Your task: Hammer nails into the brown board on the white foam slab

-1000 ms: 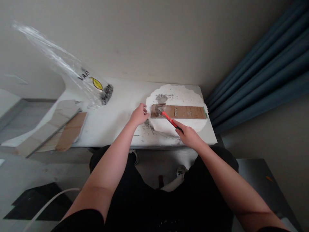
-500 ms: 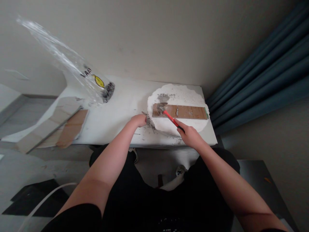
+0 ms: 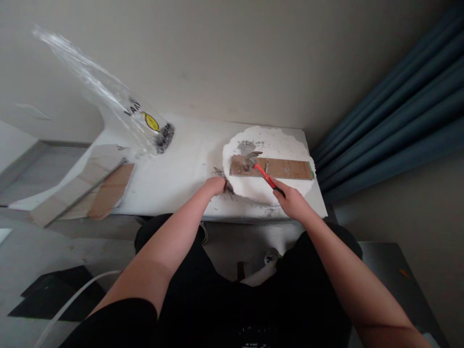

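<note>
My right hand [image 3: 293,199] is wrapped around the black grip of a claw hammer [image 3: 266,178] with a red handle. The hammer's metal head is over the left part of a brown wooden board [image 3: 286,169]. Under the board is a white, ragged-edged round slab [image 3: 253,189]. My left hand [image 3: 216,185] is down at the slab's left edge, beside scattered thin nails [image 3: 229,190]. Its fingers are curled together and mostly hidden, so what they grip cannot be made out. Grey crumbs [image 3: 246,146] are on the slab behind the board.
A clear plastic bag [image 3: 145,121] with dark contents stands at the back left of the white table [image 3: 174,179]. Cardboard pieces [image 3: 110,191] overhang the left front edge. A blue curtain [image 3: 391,106] hangs on the right. Black sheets [image 3: 54,295] are at lower left.
My right hand has drawn the hammer slightly right, its head shifting along the board. My left hand has moved right and a little toward me, into the nails. The view has shifted slightly.
</note>
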The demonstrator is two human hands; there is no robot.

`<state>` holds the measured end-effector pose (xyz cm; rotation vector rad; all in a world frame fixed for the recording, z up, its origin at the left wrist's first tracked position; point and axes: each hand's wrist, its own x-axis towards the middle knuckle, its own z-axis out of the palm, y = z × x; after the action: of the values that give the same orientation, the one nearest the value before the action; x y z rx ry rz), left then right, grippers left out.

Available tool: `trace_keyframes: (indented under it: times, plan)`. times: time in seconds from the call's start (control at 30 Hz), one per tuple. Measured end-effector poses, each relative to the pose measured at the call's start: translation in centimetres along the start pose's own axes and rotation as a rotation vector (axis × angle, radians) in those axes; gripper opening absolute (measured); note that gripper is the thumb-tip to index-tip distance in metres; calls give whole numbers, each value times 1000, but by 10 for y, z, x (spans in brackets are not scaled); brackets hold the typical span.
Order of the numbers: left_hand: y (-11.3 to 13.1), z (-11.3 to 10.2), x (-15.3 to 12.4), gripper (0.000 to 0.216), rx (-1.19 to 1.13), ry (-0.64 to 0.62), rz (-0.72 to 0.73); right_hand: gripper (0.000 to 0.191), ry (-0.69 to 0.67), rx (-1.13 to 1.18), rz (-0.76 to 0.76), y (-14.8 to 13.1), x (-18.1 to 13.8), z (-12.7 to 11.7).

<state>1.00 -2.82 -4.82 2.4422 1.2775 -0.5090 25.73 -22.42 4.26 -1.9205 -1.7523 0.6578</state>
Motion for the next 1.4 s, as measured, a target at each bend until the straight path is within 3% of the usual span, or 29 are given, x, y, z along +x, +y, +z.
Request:
trace_keyframes:
  times: [0.2, 0.33, 0.43, 0.57, 0.73, 0.8, 0.97, 1.23, 1.4]
  plan:
    - [1, -10, -4, 30, 20, 4, 21, 57, -34, -53, 24, -6, -2, 2]
    - [-16, -31, -11, 17, -74, 91, -26, 57, -24, -40, 14, -4, 0, 1]
    - [-34, -44, -16, 12, -384, 291, -59, 56, -21, -35, 10, -4, 1, 1]
    - [-40, -53, -18, 24, -746, 497, -96, 56, -28, -58, 16, -6, 1, 0]
    - [-9, -52, -12, 15, -1297, 504, 32, 56, -23, -44, 7, -6, 1, 1]
    - [5, -51, -9, 12, -1413, 522, 85, 56, -20, -40, 5, -5, 1, 2]
    - [23, -45, -2, 15, -1190, 672, 179, 56, -17, -19, 5, -5, 1, 2]
    - [31, -35, -1, 7, -869, 588, 265, 54, 18, 15, 8, 1, 2, -5]
    - [33, -35, -2, 6, -827, 561, 280, 56, 35, 0, 28, 6, 3, -8]
